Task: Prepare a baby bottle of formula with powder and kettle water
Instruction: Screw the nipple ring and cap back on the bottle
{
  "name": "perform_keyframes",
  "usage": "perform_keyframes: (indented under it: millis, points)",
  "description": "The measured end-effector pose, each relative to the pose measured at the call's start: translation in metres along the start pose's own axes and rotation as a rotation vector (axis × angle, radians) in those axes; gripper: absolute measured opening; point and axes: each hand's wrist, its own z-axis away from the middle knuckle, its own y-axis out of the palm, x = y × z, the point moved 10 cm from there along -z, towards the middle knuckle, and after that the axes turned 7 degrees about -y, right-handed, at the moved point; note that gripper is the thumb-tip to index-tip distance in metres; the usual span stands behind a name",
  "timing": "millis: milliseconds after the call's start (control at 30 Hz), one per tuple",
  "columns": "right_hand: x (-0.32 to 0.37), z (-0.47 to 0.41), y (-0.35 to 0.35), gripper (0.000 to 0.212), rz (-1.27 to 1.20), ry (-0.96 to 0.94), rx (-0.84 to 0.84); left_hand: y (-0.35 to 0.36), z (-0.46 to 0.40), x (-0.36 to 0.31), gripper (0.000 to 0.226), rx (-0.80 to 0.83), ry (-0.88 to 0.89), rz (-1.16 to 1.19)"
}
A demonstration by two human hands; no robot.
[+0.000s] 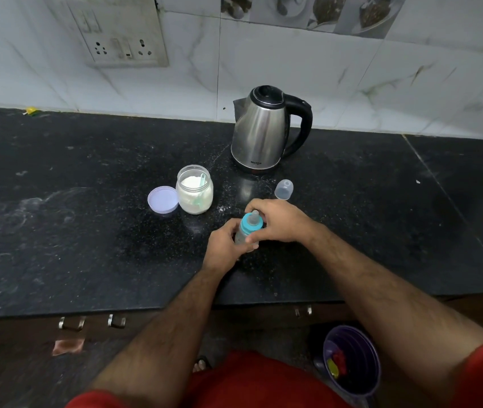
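Note:
A baby bottle [241, 235] with a blue collar and clear teat [252, 221] stands on the black counter [87, 231]. My left hand [222, 245] grips the bottle's body from the left. My right hand [278, 220] curls round the blue collar from the right. An open jar of white powder [194, 193] with a pale green scoop inside stands to the left, its lilac lid [162, 199] lying beside it. The steel kettle [260, 131] stands behind, lid closed. The bottle's clear cap [284, 189] lies on the counter past my right hand.
White powder specks dust the counter around the jar and kettle. A tiled wall with a socket panel [122, 42] rises behind. Below the counter edge are drawer handles [72, 322], and a purple bin [352, 363] stands on the floor at right.

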Motion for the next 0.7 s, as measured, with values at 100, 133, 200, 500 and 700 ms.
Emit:
perform_keyframes:
  millis: [100, 133, 200, 500, 700]
  points:
    - [-0.004, 0.001, 0.008, 0.056, -0.24, -0.085, 0.03, 0.001, 0.0, -0.001, 0.048, 0.005, 0.004, 0.014]
    - [-0.005, 0.001, 0.009, 0.049, -0.302, -0.096, 0.003, 0.001, 0.0, 0.0, 0.048, 0.011, -0.003, 0.025]
    - [-0.005, 0.003, 0.01, 0.042, -0.37, -0.106, -0.066, 0.002, 0.0, 0.002, 0.048, 0.008, -0.013, 0.031]
    - [0.0, 0.038, 0.024, 0.04, -0.259, 0.289, -0.546, -0.003, 0.006, -0.005, 0.035, -0.074, 0.021, -0.035]
    - [-0.006, 0.016, 0.008, 0.05, -0.165, 0.096, -0.18, -0.002, 0.002, 0.0, 0.048, -0.016, -0.009, -0.004]
